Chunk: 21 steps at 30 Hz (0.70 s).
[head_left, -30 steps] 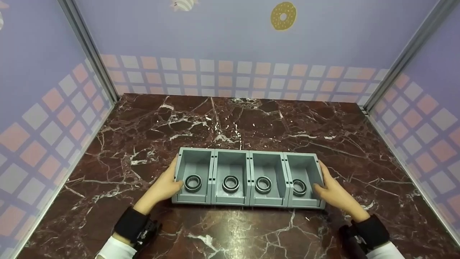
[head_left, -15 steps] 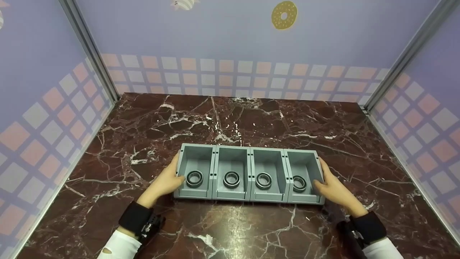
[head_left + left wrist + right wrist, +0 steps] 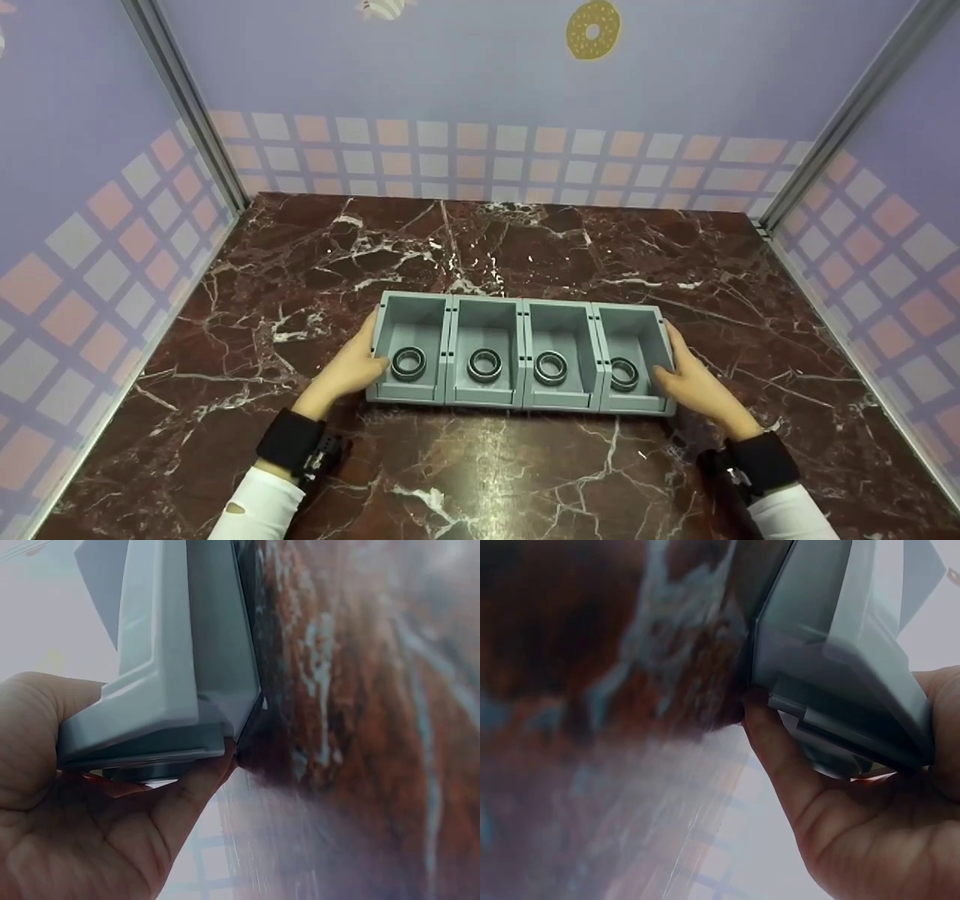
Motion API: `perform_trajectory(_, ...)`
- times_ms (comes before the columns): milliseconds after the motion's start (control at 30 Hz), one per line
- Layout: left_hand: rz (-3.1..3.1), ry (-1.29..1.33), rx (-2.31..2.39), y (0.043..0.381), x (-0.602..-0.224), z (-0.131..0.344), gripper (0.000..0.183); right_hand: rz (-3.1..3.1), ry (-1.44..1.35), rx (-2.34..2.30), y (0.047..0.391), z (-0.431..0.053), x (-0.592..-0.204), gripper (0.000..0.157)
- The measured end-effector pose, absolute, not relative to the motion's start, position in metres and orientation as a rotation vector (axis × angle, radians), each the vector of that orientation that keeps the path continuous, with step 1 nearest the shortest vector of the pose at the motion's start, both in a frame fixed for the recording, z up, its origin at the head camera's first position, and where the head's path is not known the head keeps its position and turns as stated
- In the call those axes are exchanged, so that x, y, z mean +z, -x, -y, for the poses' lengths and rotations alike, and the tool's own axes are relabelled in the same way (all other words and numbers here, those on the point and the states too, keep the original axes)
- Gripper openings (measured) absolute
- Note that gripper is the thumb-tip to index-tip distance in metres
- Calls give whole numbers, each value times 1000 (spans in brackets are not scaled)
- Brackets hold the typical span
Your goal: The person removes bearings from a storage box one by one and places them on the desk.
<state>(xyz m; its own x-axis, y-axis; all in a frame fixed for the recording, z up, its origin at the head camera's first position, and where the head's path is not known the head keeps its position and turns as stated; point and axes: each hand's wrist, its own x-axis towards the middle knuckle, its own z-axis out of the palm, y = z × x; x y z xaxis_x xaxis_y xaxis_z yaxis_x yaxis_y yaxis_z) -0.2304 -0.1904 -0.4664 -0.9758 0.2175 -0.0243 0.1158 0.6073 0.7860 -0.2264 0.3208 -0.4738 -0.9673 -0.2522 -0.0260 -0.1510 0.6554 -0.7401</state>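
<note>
A row of joined grey storage bins (image 3: 484, 397) spans the space between my hands, close over the marble-patterned table. Each compartment holds one black-and-silver ball bearing near its front, such as the leftmost bearing (image 3: 409, 364) and the rightmost bearing (image 3: 624, 373). My left hand (image 3: 351, 367) grips the left end, thumb over the top edge and fingers along the outer wall. At the opposite end, my right hand (image 3: 694, 379) grips the wall the same way. In both wrist views, fingers reach under the bin's lower edge (image 3: 217, 746), near the tabletop.
The dark red marble-patterned tabletop (image 3: 480, 480) extends all around the bins. Lilac panels with pink and white squares (image 3: 472, 157) enclose the back and both sides, with metal posts (image 3: 187, 97) at the corners. Black straps (image 3: 292, 441) circle both wrists.
Both hands have moved the row of bins slightly away from me, toward the back panel. The bearings have stayed in their compartments, and the grip looks the same.
</note>
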Motion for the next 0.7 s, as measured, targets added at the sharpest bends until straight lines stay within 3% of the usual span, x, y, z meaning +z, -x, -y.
perform_trajectory(700,-2704,-255,1369,249,-469,188,95,-2758,314,-1154,244,-322,-473,83)
